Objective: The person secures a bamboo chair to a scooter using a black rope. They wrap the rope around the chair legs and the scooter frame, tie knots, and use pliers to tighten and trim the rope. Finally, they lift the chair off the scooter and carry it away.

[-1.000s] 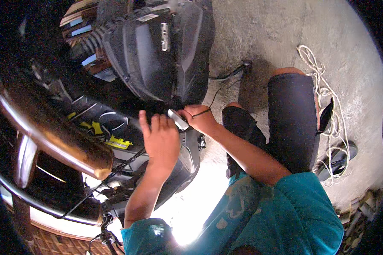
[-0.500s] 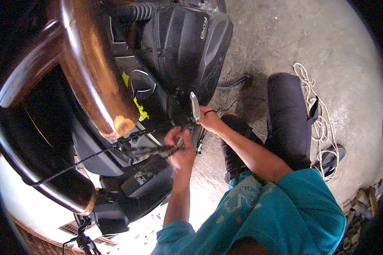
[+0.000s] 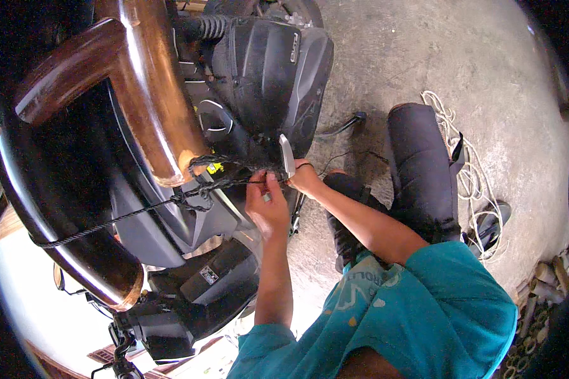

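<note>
Black rope [image 3: 199, 191]: left of the left grip [image 3: 269, 208], knotted strands running from near a beam end into it. Left grip pinches a thin strand between thumb and fingertips. Right grip [image 3: 305, 180], just beside it, looks wrapped round the lower end of a pale flat implement [image 3: 286, 155] standing near upright; fingers partly hidden, exact kind and any edge unreadable.

Outward. Left of both grips: polished wooden beam [image 3: 146, 95], its cut end by the rope. Farther left, lower: darker wooden beam [image 3: 76, 262], rope lying across it. Above the grips: black scooter [image 3: 265, 63]. Well off to their right, on concrete floor [image 3: 385, 63]: slack pale rope [image 3: 471, 180] beside a dark sandal [image 3: 489, 224].

Risks, my reading: the pinch is small, so a hard tug could drag the strand free. If the implement is edged, a slip could carry it onto the left fingertips, which sit close. Doubled strands near the knot might snag or cinch tight. A stray swing upward could scuff the scooter panel.
</note>
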A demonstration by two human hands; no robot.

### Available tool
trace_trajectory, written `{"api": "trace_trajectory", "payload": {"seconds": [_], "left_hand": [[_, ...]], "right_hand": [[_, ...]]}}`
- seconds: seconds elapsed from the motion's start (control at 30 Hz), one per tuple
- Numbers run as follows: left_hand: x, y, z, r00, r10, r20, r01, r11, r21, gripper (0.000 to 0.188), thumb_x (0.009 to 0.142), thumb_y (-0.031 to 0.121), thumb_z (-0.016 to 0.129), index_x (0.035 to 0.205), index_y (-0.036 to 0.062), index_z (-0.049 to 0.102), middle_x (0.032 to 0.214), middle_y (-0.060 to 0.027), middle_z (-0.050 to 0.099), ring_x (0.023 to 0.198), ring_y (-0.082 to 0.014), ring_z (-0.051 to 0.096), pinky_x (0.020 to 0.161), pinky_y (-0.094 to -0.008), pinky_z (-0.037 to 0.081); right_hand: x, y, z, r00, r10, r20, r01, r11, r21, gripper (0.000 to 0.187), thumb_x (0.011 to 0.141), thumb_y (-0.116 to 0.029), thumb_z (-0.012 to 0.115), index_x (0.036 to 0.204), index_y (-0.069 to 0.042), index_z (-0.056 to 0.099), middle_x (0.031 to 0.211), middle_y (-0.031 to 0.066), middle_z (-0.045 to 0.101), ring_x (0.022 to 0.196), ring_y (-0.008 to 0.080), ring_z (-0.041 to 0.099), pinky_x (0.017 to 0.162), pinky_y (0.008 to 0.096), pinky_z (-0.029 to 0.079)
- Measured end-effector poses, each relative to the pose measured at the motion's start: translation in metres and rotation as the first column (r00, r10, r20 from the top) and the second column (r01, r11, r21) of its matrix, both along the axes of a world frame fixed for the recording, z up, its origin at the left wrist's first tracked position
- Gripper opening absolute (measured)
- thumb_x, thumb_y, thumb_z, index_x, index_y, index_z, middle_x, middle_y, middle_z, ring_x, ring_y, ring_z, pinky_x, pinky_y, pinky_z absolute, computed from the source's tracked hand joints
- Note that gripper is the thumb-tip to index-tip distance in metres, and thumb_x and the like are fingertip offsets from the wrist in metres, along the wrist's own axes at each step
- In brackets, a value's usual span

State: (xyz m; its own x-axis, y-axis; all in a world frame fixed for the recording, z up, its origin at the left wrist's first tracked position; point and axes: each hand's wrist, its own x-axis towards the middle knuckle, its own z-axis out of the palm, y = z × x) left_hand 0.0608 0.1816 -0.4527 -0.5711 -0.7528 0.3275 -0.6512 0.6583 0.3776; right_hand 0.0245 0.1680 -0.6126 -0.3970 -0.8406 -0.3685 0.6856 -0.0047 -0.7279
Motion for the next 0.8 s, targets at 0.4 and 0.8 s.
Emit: {"api": "trace_trajectory", "payload": {"seconds": [0.4,0.8], "left_hand": [[0.022,0.002,-0.029,0.967,0.083,-0.241,-0.040,0.983,0.177,0.018,0.092,0.012,0.060,0.101,-0.0035,0.060,0.090,-0.0134,0.062,0.077,-0.0212,0.062,0.067,-0.0315,0.051],[0.013,0.034,0.032,0.905,-0.037,-0.425,0.197,0.919,0.341,0.032,0.096,0.017,0.054,0.121,-0.0031,0.050,0.098,-0.0111,0.061,0.086,-0.0168,0.059,0.076,-0.0329,0.049]], "right_hand": [[-0.103,0.025,0.007,0.332,-0.237,-0.913,0.379,0.920,-0.101,0.031,0.094,-0.027,0.055,0.077,-0.001,0.057,0.074,0.0215,0.059,0.074,0.0422,0.058,0.063,0.0483,0.045],[-0.089,0.150,0.035,0.686,-0.064,-0.725,0.201,0.974,0.104,0.036,0.095,-0.031,0.056,0.078,0.001,0.058,0.068,0.0197,0.060,0.062,0.0296,0.060,0.061,0.0403,0.046]]}}
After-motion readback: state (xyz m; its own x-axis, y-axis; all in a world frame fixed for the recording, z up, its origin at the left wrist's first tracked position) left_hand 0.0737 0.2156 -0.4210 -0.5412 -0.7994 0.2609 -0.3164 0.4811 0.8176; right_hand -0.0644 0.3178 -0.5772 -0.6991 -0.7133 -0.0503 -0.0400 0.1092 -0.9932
